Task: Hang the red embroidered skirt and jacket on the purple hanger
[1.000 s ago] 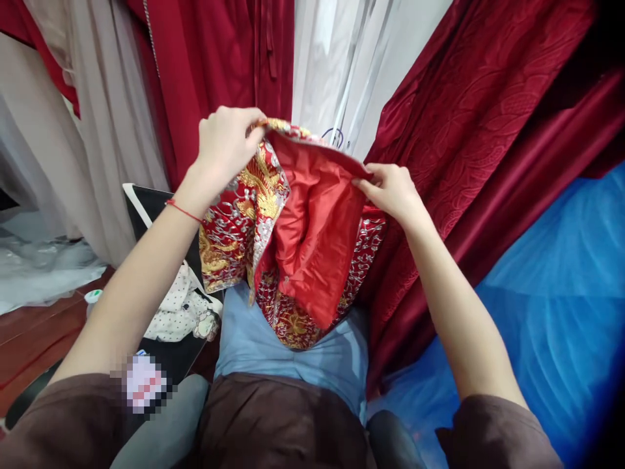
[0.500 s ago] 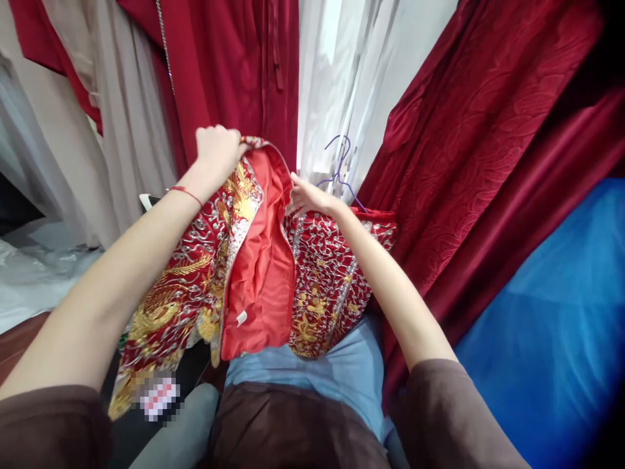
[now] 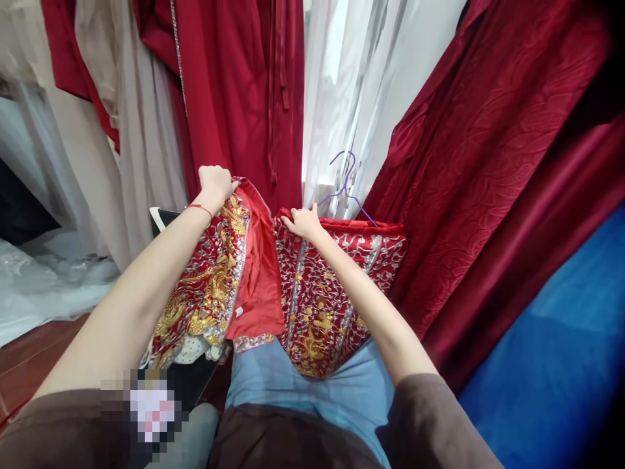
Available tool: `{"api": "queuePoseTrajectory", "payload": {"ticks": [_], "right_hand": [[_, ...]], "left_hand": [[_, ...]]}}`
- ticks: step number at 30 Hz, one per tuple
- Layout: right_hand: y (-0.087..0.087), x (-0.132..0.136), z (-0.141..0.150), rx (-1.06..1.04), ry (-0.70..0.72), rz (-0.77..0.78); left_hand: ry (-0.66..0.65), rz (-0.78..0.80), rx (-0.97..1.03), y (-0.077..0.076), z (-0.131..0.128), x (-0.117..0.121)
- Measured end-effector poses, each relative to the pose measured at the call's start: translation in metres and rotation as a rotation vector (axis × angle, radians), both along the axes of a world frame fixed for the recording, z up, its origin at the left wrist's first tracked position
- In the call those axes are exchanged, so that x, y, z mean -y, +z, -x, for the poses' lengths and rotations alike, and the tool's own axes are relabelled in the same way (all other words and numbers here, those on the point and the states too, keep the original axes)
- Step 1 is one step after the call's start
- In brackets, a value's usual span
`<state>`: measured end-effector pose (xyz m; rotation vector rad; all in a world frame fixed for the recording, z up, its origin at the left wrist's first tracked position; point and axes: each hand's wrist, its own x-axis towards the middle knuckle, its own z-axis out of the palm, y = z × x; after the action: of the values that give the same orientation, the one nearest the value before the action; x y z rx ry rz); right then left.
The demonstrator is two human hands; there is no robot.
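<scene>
A red jacket embroidered in gold and silver hangs open in front of me over my lap, its plain red lining showing in the middle. My left hand is closed on the top edge of the left panel and holds it up. My right hand grips the top edge of the right panel near the collar. A purple wire hanger pokes up just behind the right panel, against the white fabric.
Dark red gowns and pale gowns hang ahead. Patterned dark red fabric drapes at the right over blue netting. White tulle lies on the wooden floor at the left. A black case stands beside my left arm.
Both hands moved forward and lower with the jacket. My right hand shifted from the right edge to the collar of the right panel, and the two front panels now hang flatter.
</scene>
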<state>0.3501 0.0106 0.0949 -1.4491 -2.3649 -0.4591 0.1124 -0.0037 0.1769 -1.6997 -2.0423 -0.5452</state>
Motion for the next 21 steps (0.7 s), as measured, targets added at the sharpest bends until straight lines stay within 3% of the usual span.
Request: {"api": "queuePoseTrajectory", "payload": {"ticks": [4,9,12,16,19,21], "right_hand": [[0.016,0.037,-0.020,-0.069,0.092,-0.007],[0.043,0.061,-0.048,-0.123,0.165,0.051],[0.049,0.063,-0.051,-0.104,0.227,0.090],[0.042,0.062,-0.042,-0.043,0.262,0.070],[0.038,0.063,-0.046,-0.029,0.304,0.036],[0.039,0.060,-0.064,-0.101,0.271,-0.037]], "left_hand": [[0.020,-0.045,0.033,-0.002,0.007,0.001],[-0.016,-0.017,0.046,0.005,-0.015,-0.003],[-0.122,-0.062,0.057,0.019,-0.045,-0.006],[-0.288,-0.147,0.045,0.038,-0.100,-0.002],[-0.418,-0.133,0.013,0.039,-0.139,0.004],[-0.488,-0.101,-0.008,0.033,-0.156,0.006]]}}
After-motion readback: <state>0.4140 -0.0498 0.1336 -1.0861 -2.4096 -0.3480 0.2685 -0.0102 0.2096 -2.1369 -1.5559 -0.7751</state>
